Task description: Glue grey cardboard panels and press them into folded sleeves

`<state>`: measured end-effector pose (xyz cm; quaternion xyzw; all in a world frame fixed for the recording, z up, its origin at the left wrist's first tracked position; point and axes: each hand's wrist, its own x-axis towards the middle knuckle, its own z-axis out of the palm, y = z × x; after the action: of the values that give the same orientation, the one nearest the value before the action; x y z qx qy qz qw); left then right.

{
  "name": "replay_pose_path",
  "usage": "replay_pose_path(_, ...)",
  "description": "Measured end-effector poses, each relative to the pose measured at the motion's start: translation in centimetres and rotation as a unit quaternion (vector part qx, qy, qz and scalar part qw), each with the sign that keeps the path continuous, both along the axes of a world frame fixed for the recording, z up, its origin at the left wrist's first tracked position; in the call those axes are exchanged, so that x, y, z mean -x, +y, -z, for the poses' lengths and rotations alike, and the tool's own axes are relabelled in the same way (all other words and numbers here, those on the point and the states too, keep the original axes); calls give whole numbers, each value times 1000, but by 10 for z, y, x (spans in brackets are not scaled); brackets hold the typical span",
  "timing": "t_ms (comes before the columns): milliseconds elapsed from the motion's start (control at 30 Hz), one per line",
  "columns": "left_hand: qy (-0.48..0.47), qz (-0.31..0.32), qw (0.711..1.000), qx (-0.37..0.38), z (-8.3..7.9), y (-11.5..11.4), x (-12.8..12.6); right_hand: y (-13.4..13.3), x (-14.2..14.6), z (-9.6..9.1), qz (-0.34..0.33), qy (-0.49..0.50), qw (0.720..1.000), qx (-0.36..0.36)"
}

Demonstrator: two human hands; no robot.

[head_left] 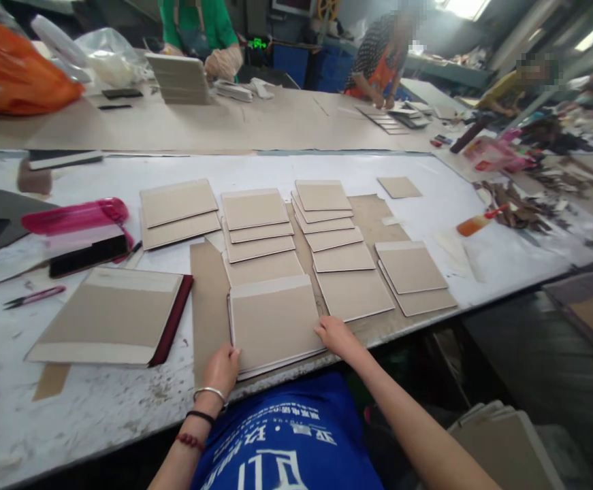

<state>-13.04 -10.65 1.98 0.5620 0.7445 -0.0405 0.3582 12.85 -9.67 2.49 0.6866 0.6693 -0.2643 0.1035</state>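
Right in front of me lies a small stack of beige boards with a paler strip along the far edge. My left hand grips its near left corner, the thumb on top. At the right edge, my right hand is closed on the same stack, fingers curled at the side. Behind it, overlapping beige boards form a column. Another overlapping column of boards stands to its right. Further right rests a pair of boards, and two more boards sit at the back left.
A larger board with a maroon edge lies left, near thread snips, a black phone and a pink case. An orange-tipped bottle is at the right. Co-workers stand across the far table.
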Motion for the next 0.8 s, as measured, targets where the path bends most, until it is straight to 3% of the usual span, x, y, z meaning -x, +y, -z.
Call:
replay_pose_path(267,-4,19,1000,5,7,0,5,-2,-2,4,25,29,999,-3)
replay_pose_path(633,-9,6,1000,16,6,2,5,-3,5,1,56,12,998,8)
replay_pose_path(800,-3,-19,1000,9,5,0,1,-2,5,3,40,6,999,17)
